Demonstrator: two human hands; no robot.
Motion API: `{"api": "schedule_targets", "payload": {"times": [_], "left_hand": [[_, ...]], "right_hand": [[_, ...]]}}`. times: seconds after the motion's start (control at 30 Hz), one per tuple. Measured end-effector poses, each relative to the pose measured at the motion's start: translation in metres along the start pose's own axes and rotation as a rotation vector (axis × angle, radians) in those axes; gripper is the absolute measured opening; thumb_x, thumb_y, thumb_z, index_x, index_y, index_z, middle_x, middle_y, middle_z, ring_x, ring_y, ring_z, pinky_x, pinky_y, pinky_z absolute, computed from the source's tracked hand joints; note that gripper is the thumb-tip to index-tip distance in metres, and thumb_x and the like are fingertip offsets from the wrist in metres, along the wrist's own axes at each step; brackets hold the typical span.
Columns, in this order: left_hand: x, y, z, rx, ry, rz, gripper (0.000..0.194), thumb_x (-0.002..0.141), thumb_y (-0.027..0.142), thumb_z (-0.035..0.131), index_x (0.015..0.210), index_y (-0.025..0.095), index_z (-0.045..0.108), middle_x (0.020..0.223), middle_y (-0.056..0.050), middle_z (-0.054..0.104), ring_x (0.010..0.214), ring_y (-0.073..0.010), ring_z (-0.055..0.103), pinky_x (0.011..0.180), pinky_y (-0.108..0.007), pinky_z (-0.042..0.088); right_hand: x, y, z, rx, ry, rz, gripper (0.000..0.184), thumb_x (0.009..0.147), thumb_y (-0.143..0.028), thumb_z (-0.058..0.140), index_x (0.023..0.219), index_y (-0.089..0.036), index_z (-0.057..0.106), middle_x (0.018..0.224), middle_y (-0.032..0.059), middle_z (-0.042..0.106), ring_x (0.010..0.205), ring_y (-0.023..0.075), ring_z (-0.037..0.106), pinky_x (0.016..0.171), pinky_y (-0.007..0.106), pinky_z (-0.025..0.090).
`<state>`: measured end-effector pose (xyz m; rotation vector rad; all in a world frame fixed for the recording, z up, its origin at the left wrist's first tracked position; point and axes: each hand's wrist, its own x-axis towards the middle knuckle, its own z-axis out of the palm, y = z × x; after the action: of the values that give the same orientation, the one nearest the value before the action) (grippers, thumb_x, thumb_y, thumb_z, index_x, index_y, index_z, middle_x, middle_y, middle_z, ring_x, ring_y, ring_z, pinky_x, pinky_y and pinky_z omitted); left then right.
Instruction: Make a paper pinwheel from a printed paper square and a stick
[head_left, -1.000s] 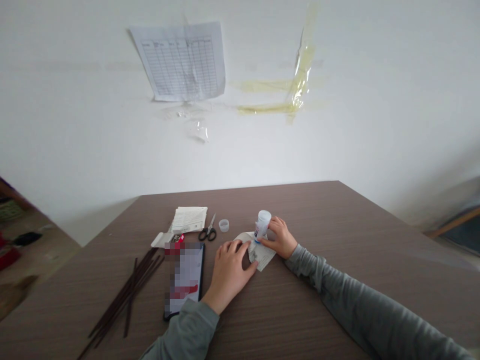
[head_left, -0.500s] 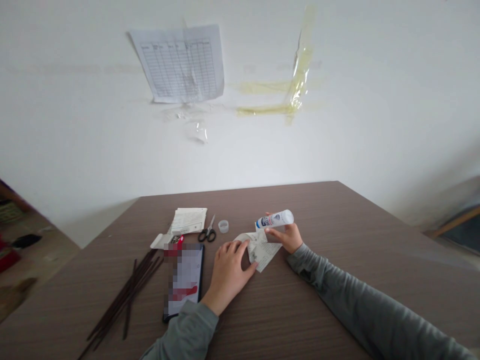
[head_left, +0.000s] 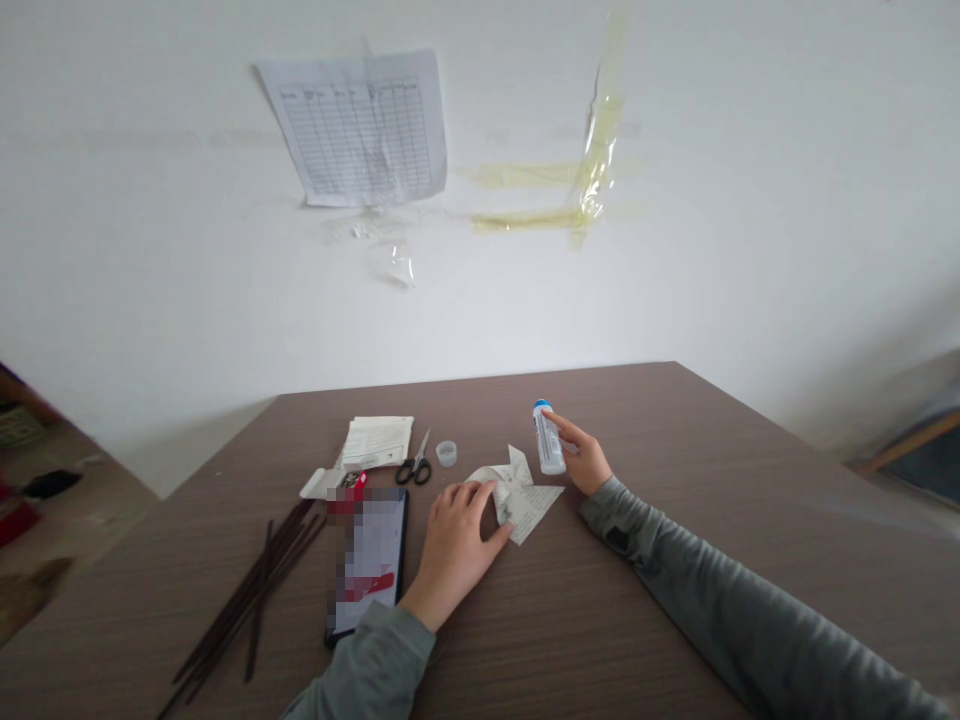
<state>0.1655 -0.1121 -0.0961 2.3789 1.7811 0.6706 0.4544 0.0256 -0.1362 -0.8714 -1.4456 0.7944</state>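
In the head view my left hand (head_left: 457, 525) holds down a folded piece of printed paper (head_left: 529, 508), its thumb at the near edge and fingers along the left side. The paper has pointed flaps, one standing up at the back. My right hand (head_left: 589, 462) grips a white glue stick (head_left: 548, 440) with a blue end on top, upright and apart from the paper, just beyond its right side. A translucent cap (head_left: 446, 453) lies on the table beyond my left hand.
Black-handled scissors (head_left: 415, 465) lie left of the cap, beside a stack of printed paper (head_left: 377, 441). A phone (head_left: 375, 550) rests left of my left hand, with a small red box (head_left: 354, 484) behind it. Several dark thin sticks (head_left: 255, 590) lie at the left.
My right hand has turned the glue stick from tilted over the paper to upright, blue end up, and moved it off the paper. My left hand stays on the paper.
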Motion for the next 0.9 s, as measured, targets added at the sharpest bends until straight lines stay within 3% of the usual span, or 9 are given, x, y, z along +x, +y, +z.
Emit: {"api": "schedule_targets", "payload": {"times": [0.17,0.4,0.6,0.77,0.9], "left_hand": [[-0.001,-0.002,-0.001,-0.011,-0.005,0.003,0.055,0.108,0.034,0.093,0.163,0.034,0.087,0.165,-0.013,0.09,0.157,-0.0456,0.08,0.136,-0.068,0.067],[0.0,0.004,-0.009,-0.001,-0.043,-0.015,0.052,0.109,0.035,0.094,0.161,0.034,0.09,0.165,-0.013,0.089,0.159,-0.0447,0.078,0.138,-0.065,0.065],[0.0,0.008,-0.013,0.016,-0.065,-0.046,0.054,0.109,0.035,0.095,0.163,0.031,0.09,0.167,-0.014,0.088,0.162,-0.0459,0.077,0.14,-0.065,0.064],[0.001,0.007,-0.013,0.018,-0.061,-0.044,0.053,0.11,0.033,0.095,0.163,0.032,0.09,0.166,-0.014,0.089,0.161,-0.0461,0.078,0.139,-0.067,0.065],[0.0,0.004,-0.01,0.001,-0.036,-0.028,0.051,0.108,0.031,0.096,0.159,0.033,0.091,0.163,-0.013,0.09,0.159,-0.0456,0.079,0.137,-0.067,0.066]], "right_hand": [[0.005,0.001,-0.007,-0.047,0.025,0.041,0.062,0.09,-0.036,0.093,0.151,-0.031,0.1,0.156,0.0109,0.097,0.141,0.0391,0.093,0.134,0.059,0.072],[0.002,-0.003,-0.007,-0.147,0.051,-0.067,0.046,0.099,-0.054,0.098,0.14,-0.033,0.103,0.155,0.0154,0.096,0.155,0.045,0.086,0.14,0.066,0.065],[-0.001,-0.008,-0.004,-0.221,0.004,-0.119,0.03,0.106,-0.05,0.09,0.128,-0.034,0.104,0.15,0.0147,0.096,0.145,0.041,0.09,0.134,0.06,0.069],[-0.001,-0.013,-0.001,-0.201,0.012,-0.112,0.018,0.097,-0.049,0.093,0.099,-0.032,0.098,0.138,0.0135,0.099,0.134,0.0405,0.093,0.126,0.058,0.072],[0.0,-0.015,0.0,-0.173,0.061,-0.038,0.029,0.087,-0.053,0.098,0.081,-0.032,0.078,0.127,0.0122,0.1,0.13,0.0414,0.093,0.126,0.06,0.071]]}}
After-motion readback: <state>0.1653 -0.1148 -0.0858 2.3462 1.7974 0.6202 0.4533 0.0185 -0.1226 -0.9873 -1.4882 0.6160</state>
